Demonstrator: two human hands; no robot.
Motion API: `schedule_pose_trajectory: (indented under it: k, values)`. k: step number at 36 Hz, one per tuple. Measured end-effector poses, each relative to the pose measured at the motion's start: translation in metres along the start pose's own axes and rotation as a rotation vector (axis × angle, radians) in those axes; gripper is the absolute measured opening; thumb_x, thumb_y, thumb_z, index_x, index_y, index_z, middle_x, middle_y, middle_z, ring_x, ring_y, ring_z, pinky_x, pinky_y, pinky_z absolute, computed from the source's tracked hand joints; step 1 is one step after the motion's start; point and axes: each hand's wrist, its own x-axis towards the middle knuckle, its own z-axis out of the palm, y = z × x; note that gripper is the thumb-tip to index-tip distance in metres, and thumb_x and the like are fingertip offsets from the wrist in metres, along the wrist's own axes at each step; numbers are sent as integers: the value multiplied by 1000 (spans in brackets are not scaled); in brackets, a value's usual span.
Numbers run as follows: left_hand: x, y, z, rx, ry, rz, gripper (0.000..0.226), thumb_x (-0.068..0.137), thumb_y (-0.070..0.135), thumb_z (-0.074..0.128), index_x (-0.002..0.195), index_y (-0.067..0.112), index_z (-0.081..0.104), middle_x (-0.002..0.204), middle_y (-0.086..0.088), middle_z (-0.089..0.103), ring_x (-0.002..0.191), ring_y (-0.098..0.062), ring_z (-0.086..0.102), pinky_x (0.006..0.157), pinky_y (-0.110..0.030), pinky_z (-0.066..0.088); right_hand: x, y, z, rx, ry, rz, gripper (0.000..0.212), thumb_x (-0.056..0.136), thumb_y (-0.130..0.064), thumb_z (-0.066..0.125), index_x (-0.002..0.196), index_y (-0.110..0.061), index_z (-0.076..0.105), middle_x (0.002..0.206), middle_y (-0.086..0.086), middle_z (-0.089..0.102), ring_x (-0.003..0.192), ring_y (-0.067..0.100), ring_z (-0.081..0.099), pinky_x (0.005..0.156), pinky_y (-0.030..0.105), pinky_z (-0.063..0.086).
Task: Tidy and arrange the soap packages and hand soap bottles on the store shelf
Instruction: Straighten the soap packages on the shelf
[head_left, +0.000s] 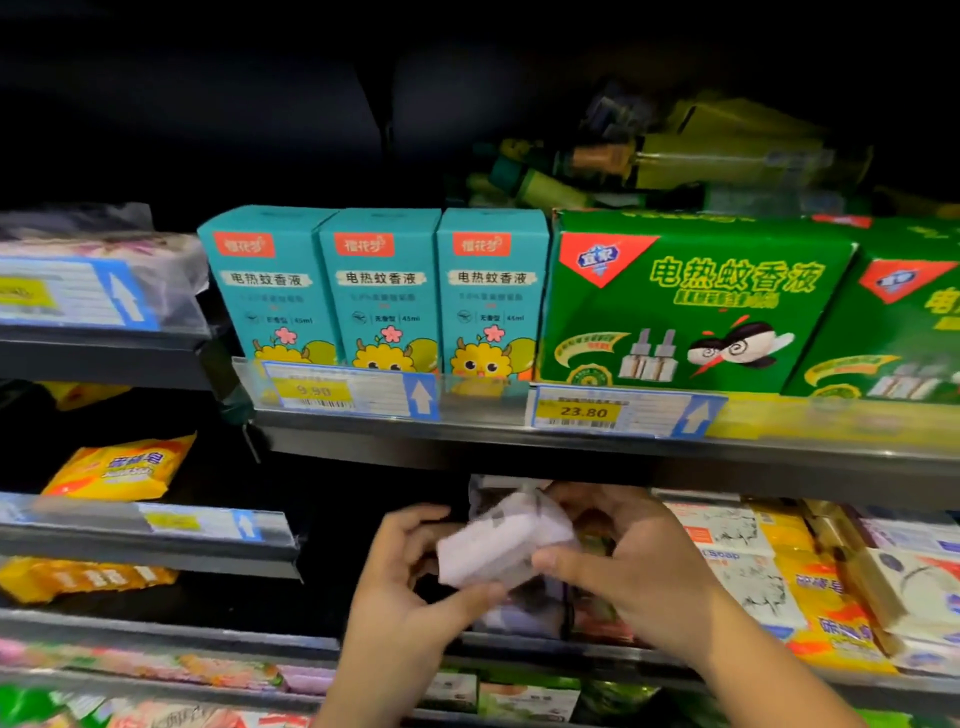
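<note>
A pale lilac soap package (498, 543) in clear wrap is held between both hands, just under the metal shelf edge (571, 449). My left hand (410, 587) grips its lower left end with thumb below. My right hand (623, 556) grips its right side, thumb across the front. White and yellow soap packages (769, 577) lie stacked on the shelf to the right. A yellow soap pack (117, 467) rests on the left shelf. No hand soap bottles are visible.
Above stand three teal mosquito-liquid boxes (379, 288) and green boxes (685, 306), with price tags (587, 413) on the rail. Lower shelves (156, 665) hold pink and green packs. The shelf recess behind my hands is dark.
</note>
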Motion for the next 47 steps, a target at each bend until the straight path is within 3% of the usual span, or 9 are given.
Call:
schedule_pose_trajectory:
  k: [3,6,10,13,17,25,32,39,47]
  values:
    - [4,13,-1,-144,31,-20,78,37,33,91,107,21,60,96,-11,74,85,-19,71,72,-29,57,0,-2,-3,50,-48,48,48,64,-53,78,108,-36,71,107,-7,75,99,23,70,88,45,55]
    - [4,24,3,-210,41,-73,66,46,42,95,104,26,67,95,-14,71,87,-21,70,71,-28,58,-3,-5,1,7,-53,75,40,79,-51,78,115,-39,66,112,-23,71,106,0,65,96,27,50]
    - [0,30,8,-238,36,-406,30,80,27,77,104,12,67,81,-11,70,61,-20,64,46,-31,45,-7,-15,7,-56,-146,297,17,92,-47,64,102,-35,68,89,-11,74,76,4,64,63,11,46]
    - [-11,28,4,-298,-122,-595,28,91,30,62,96,3,66,67,-13,60,46,-20,50,41,-23,30,-10,-13,9,-185,-222,415,59,85,-71,53,88,-15,71,81,0,69,78,17,65,71,30,46]
    - [-9,22,4,-241,-121,-721,33,94,30,61,103,-1,67,68,-15,58,43,-20,45,39,-22,28,-12,-6,11,-177,-206,492,52,91,-61,54,85,-12,71,66,0,64,59,11,60,51,20,37]
    - [2,30,2,-74,-210,-499,23,91,21,64,112,11,69,92,-11,75,71,-21,68,52,-28,51,-8,-1,7,246,-283,621,70,88,-77,38,112,-21,71,87,18,75,52,20,59,36,21,37]
    - [7,38,-11,21,-330,-295,57,63,22,92,114,20,66,107,2,74,99,-15,70,72,-19,54,-3,0,11,449,-101,516,30,82,-30,78,103,-10,77,104,12,73,89,32,74,83,42,61]
    - [15,29,-25,468,-502,-89,58,71,27,89,115,46,56,109,23,69,103,12,60,81,-3,42,-2,15,32,319,-176,241,45,55,-34,82,99,-33,75,110,5,74,101,22,71,90,41,56]
    - [27,-27,-50,518,-345,-134,50,73,21,87,112,36,60,115,11,65,104,1,63,93,-19,49,26,33,36,-536,-45,-112,36,91,-34,66,126,-32,62,124,-9,66,115,9,60,95,21,44]
